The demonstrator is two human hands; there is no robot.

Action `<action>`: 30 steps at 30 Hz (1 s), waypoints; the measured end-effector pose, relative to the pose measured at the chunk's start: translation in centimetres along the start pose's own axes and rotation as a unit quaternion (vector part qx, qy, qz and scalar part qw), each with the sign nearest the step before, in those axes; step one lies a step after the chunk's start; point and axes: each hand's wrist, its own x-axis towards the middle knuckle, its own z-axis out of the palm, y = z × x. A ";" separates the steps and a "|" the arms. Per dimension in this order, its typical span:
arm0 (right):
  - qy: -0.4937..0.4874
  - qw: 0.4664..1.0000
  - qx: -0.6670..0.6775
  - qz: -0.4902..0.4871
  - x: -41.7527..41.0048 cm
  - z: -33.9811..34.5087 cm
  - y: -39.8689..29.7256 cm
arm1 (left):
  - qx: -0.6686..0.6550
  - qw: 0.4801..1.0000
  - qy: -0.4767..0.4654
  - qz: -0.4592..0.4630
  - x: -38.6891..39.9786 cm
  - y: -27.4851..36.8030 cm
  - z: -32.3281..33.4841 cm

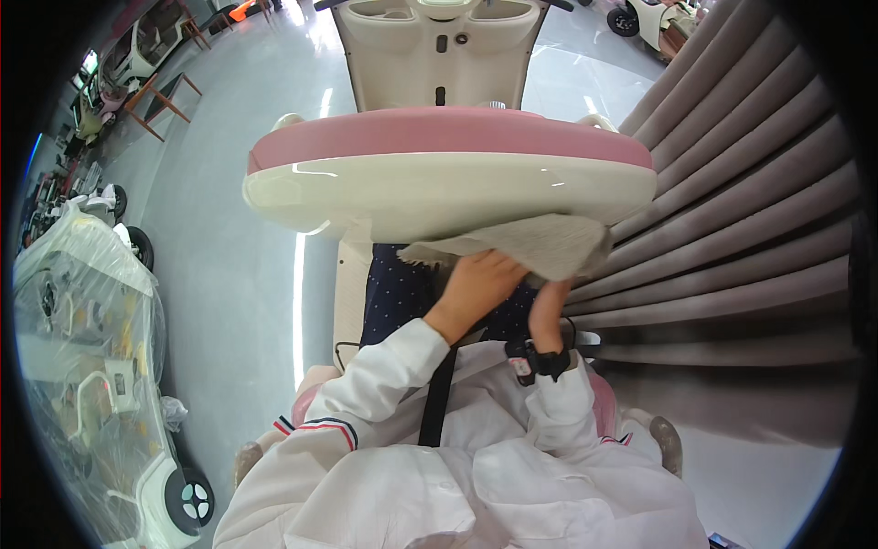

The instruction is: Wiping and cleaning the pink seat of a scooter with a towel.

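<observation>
A grey-brown cloth [549, 240] with a frayed edge lies against the underside of a cream seat shell with a pink cushion [446, 134]. My left hand [483, 288] is at the cloth's lower edge, its fingers partly hidden under the fabric, so its hold is unclear. Close beside it, my right hand [547, 316] reaches up to the cloth's lower right corner; the cloth covers its fingertips. A black device is strapped on the right wrist. Behind the seat stands the cream front panel of a scooter-like vehicle [439, 68].
Grey pleated curtains [727, 185] hang close on the right. At the left stands a small vehicle wrapped in clear plastic [89, 295], with a wooden chair [161, 103] farther back. A pink and cream seat [603, 405] is around me. Another scooter [645, 24] stands at the upper right.
</observation>
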 end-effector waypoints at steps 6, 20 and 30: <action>-0.164 0.982 -0.006 -0.098 -7.5 10.2 -6.4 | 0.089 0.979 -0.011 -0.184 -6.4 -6.6 -4.6; -0.213 0.807 -0.380 -0.398 -3.4 6.3 -5.8 | -0.046 0.969 0.034 -0.242 -6.9 -3.7 -3.7; 0.072 0.991 0.067 -0.091 5.2 0.4 -7.5 | -0.032 0.999 0.003 0.005 6.1 3.1 -3.4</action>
